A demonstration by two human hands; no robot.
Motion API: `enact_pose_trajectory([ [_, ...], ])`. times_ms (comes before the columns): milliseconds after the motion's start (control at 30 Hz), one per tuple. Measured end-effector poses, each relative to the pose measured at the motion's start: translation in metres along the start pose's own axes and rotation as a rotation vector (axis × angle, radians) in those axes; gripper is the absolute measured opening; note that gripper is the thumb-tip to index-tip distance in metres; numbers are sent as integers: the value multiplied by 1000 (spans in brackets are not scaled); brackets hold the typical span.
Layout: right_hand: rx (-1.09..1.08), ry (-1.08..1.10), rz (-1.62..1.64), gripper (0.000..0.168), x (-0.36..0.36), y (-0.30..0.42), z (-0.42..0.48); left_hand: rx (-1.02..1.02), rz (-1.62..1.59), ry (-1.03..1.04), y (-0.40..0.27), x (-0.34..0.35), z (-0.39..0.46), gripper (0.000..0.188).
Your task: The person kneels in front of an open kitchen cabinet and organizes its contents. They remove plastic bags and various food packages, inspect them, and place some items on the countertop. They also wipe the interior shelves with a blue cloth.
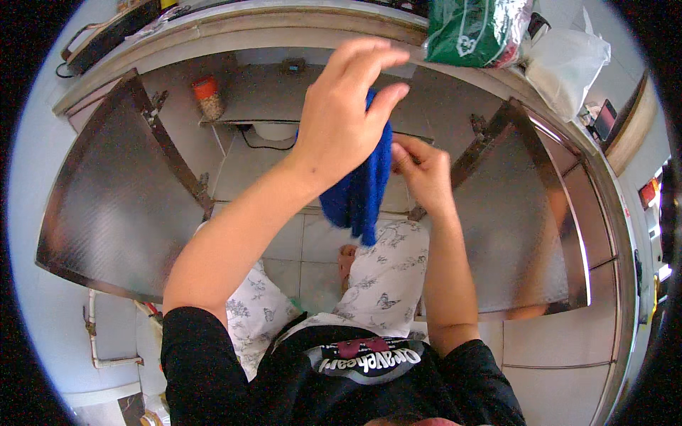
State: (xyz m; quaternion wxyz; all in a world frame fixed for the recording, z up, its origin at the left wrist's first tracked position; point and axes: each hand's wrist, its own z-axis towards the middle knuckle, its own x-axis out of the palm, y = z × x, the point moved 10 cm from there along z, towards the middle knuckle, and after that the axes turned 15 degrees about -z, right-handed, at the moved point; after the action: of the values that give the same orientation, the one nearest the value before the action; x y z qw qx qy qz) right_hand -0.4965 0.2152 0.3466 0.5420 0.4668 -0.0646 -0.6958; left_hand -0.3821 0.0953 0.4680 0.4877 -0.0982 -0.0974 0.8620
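Observation:
A blue cloth hangs in loose folds above my knees, before the open cabinet. My right hand pinches its right edge between thumb and fingers. In front of the upper part of the cloth is my left hand, its thumb and fingers spread apart. The back of that hand hides much of the cloth, so any contact by the palm is out of sight.
Two cabinet doors with glass-like panels, left and right, stand open around me. Inside, a jar with an orange lid sits on a shelf. A green package and white plastic bag rest on the counter above.

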Motion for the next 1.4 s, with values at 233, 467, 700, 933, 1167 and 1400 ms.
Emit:
enact_pose_trajectory([
  [233,-64,567,334,41,111,11,-22,-449,-4,36,75,-34,-83,28],
  [467,-31,679,331,33,172,17,-20,-761,-65,-294,143,-89,-138,20],
  [700,224,537,467,16,190,-12,5,-1145,-389,-664,181,-113,-204,28],
  [933,201,581,466,17,195,-14,44,-1312,-727,-662,186,-82,-227,35],
  [1167,349,541,351,30,222,-98,125,-1405,-599,-701,187,-95,-227,24],
  [1400,336,430,99,41,276,-206,210,-1366,-486,-505,165,-101,-226,23],
])
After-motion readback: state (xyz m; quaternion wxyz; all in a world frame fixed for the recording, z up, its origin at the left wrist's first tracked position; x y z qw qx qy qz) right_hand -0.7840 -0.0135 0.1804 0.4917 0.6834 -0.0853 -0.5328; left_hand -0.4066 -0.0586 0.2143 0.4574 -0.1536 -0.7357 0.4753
